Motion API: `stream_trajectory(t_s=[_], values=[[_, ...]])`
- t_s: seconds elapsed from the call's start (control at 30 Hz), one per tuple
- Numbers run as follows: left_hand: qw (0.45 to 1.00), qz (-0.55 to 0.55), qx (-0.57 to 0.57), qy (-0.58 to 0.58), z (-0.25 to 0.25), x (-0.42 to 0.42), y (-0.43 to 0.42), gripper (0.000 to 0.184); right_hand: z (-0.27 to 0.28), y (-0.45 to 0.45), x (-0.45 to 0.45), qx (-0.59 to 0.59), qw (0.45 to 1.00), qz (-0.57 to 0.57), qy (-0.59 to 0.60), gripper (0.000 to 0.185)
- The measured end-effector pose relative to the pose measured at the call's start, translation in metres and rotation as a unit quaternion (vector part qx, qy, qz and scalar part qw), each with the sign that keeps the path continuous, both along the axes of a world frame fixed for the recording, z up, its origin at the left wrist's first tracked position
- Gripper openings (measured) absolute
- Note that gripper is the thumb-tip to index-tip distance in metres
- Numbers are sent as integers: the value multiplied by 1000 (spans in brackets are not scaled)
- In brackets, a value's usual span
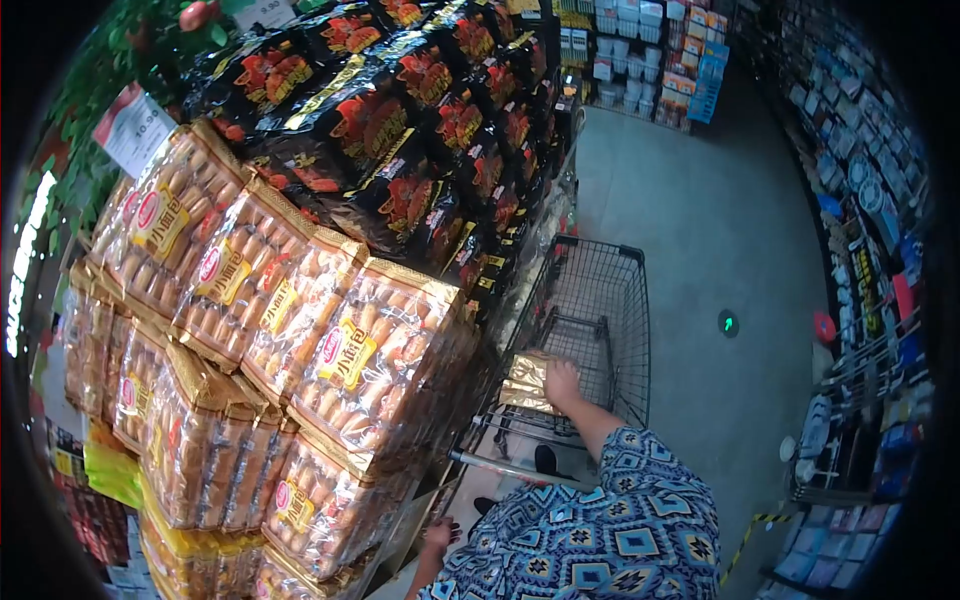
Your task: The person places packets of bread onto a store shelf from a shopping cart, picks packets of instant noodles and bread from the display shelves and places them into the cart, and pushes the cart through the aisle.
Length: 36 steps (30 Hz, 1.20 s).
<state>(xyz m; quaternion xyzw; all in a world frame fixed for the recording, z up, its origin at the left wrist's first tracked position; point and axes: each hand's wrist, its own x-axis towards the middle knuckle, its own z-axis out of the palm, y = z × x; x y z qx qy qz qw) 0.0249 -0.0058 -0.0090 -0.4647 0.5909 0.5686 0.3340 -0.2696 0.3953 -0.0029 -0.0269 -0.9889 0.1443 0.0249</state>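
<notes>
My right hand is closed on the right side of a gold package, over the near end of a wire shopping cart. Low in the view, my left hand hangs beside the bread display with its fingers bent; what it holds, if anything, is too small to make out. Between the two hands lies the cart's handle, touched by neither. Large clear bags of small bread rolls with gold edges are stacked to the left.
Black packages with red prints are piled behind the bread. Price cards stand above the stack. A floor marker with a green arrow lies right of the cart. Shelves of goods line the right side, and more racks stand ahead.
</notes>
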Motion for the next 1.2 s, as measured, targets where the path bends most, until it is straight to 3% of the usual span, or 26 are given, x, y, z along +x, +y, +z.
stream_trajectory(t_s=[0.23, 0.33, 0.4, 0.5, 0.57, 0.63, 0.77, 0.9, 0.97, 1.0, 1.07, 1.1, 1.17, 1.2], values=[[999, 39, 3, 21, 4, 19, -5, 26, 3, 7, -5, -3, 998, 35, -56, 18], [998, 58, 17, 21, -1, 27, -9, 27, 11, 17, -10, -57, 993, -32, -93, 16], [997, 76, 5, 29, -3, 33, -12, 31, 18, 28, -17, -36, 995, -62, -68, 15], [996, 83, 27, 36, -50, 54, -28, 33, 67, 49, -25, -70, 990, -120, -14, 11], [995, 90, 35, 33, -47, 49, -30, 33, 93, 61, -35, -64, 991, -93, 68, 9], [999, -15, 12, 47, -7, 35, -26, 33, 126, 67, -45, -71, 990, -74, 97, 10], [995, -1, 53, 84, -3, 15, -21, 34, 236, 59, -32, -103, 987, -20, 120, 15], [976, -148, 123, 101, 36, -24, -16, 32, 354, 37, 18, -184, 976, -3, 119, 15], [943, -253, 145, 161, 68, -44, -11, 35, 395, 30, 43, -300, 938, 53, 168, 13], [943, -250, 148, 161, 92, -54, -5, 35, 414, 27, 56, -298, 938, 55, 166, 13], [904, -295, 193, 241, 140, -75, 10, 37, 445, 21, 78, -400, 884, 139, 199, 9], [885, -302, 212, 285, 156, -86, 17, 40, 457, 17, 86, -400, 887, 137, 187, 9], [852, -273, 278, 350, 193, -101, 37, 49, 472, 11, 94, -545, 797, 155, 208, 7], [836, -239, 321, 374, 216, -106, 46, 54, 475, 6, 97, -548, 801, 147, 191, 7]])
